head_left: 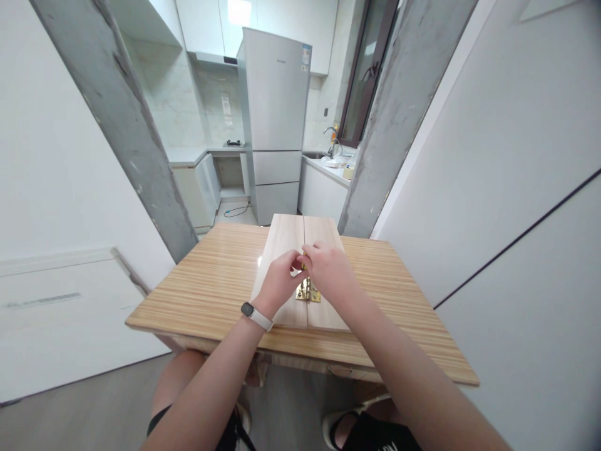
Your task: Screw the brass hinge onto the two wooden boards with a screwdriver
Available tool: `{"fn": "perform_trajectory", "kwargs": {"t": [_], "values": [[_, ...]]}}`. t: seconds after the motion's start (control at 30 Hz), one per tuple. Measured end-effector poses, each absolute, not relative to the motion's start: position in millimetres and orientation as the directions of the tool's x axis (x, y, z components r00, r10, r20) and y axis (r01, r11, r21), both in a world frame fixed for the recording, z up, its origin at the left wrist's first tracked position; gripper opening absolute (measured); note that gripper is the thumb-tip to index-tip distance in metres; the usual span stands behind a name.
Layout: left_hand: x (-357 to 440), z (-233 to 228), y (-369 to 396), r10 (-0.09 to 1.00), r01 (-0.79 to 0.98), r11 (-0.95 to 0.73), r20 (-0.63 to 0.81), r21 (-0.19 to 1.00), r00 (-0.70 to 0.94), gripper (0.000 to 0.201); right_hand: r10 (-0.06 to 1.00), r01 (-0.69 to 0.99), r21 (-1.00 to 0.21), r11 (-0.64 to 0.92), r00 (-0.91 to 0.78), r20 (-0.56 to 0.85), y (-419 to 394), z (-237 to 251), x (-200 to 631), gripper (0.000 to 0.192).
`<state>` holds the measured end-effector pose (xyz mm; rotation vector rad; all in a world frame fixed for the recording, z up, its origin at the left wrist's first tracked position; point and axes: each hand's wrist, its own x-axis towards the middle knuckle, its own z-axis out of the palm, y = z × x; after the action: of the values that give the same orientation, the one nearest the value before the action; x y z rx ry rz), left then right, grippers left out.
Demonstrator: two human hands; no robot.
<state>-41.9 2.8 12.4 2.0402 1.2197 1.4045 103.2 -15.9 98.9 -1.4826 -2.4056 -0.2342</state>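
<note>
Two pale wooden boards [286, 241] lie side by side on a striped wooden table [211, 282], their seam running away from me. A brass hinge [308, 292] lies across the seam near the boards' near end. My left hand [280, 282], with a watch on its wrist, and my right hand [328, 270] meet just above the hinge, fingertips pinched together over the seam. Something small and brass-coloured shows between the fingertips; I cannot tell what it is.
The table's near edge [300, 357] is just above my knees. Two grey concrete pillars [136, 144] frame a kitchen beyond with a silver fridge [275, 125], counter and sink [328, 156]. White walls stand on both sides.
</note>
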Motion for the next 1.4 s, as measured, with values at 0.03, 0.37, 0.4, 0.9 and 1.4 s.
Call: {"fn": "perform_trajectory", "kwargs": {"t": [0.03,0.37,0.4,0.9,1.4], "values": [[-43,13,3,0.821,0.420,-0.555,0.554,0.718,0.137,0.016,0.838,0.884,-0.035,0.466,-0.429,0.336,-14,99,105,0.025],[-51,14,11,0.831,0.090,-0.520,0.478,0.850,0.285,0.036,0.732,0.705,-0.237,0.669,-0.570,0.372,0,94,117,0.038],[-51,12,12,0.833,0.085,-0.514,0.473,0.853,0.287,0.038,0.727,0.694,-0.245,0.677,-0.577,0.372,0,93,118,0.039],[-42,15,8,0.797,0.421,-0.578,0.595,0.699,0.106,0.023,0.873,0.931,-0.022,0.364,-0.332,0.357,-17,100,99,0.041],[-55,11,13,0.844,0.081,-0.487,0.445,0.870,0.300,0.036,0.755,0.713,-0.255,0.653,-0.586,0.295,4,97,111,0.029]]}}
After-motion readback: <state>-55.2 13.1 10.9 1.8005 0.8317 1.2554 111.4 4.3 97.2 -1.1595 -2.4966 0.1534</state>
